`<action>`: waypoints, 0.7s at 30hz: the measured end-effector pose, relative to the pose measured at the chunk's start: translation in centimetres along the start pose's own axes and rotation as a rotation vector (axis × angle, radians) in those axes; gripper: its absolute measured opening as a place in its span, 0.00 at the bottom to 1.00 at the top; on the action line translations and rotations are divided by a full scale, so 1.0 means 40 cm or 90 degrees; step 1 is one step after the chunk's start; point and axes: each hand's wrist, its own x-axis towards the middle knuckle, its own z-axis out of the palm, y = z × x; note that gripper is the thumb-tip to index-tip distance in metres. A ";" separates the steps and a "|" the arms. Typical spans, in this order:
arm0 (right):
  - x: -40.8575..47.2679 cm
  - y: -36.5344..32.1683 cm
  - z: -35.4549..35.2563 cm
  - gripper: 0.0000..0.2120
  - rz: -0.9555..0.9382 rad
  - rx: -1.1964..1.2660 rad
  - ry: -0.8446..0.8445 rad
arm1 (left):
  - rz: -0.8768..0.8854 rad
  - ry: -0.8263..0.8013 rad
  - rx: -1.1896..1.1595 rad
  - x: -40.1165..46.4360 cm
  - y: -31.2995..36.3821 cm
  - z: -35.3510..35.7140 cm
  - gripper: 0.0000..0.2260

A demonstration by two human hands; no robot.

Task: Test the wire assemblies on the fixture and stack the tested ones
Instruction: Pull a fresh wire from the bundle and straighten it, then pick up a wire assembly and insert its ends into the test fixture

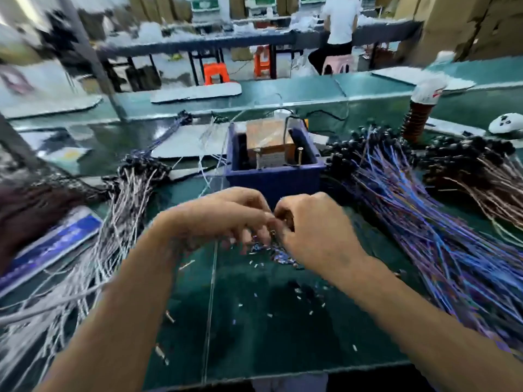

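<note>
Nearest me, the green bench mat (pixel 283 329) is littered w/ small metal bits and wire scraps. Just above that the two hands meet, knuckles almost touching, over a small heap of blue wire ends (pixel 278 253).

L hand (pixel 226 219): fingers curled down, tips lost in blur; it seems to pinch something thin, but I can't tell for sure. R hand (pixel 314 230): fingers curled inward toward the L, and a small metal-looking end shows between the two hands; it looks like a pinch on one wire end, though the blur leaves it uncertain.

My read: the person is picking or sorting out one wire assembly before taking it to the fixture. To do this well, I'd say: isolate a single lead, hold it close behind the terminal so it doesn't flex, keep the strays out of the grip, then bring it straight to the contact posts w/o dragging neighbours along.

Further out, the fixture (pixel 273 154) sits directly beyond the hands, near but not touched: a blue tray w/ a brownish block inside and two upright metal posts at its front edge.

To the L of the hands lies a fan of pale wires w/ black ends (pixel 124 210), apart from the L hand. To the R spreads a much bigger heap of blue and purple wires (pixel 418 222), black caps at the far end, near the R wrist. Which heap is tested vs untested I can't tell.

Farthest: another bench, orange stools (pixel 215 73), a seated person (pixel 338 26).
</note>
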 end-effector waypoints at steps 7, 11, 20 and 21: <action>0.096 -0.200 0.192 0.07 -0.052 0.099 -0.135 | -0.136 0.208 0.139 -0.157 -0.068 -0.200 0.04; 0.157 -0.282 0.285 0.07 -0.047 0.141 -0.155 | -0.120 0.387 0.157 -0.154 -0.075 -0.297 0.03; 0.336 -0.399 0.438 0.08 0.096 0.272 -0.152 | -0.353 0.238 0.455 -0.147 -0.097 -0.416 0.14; 0.347 -0.404 0.447 0.09 0.116 0.277 -0.138 | -0.352 0.277 0.454 -0.143 -0.106 -0.420 0.12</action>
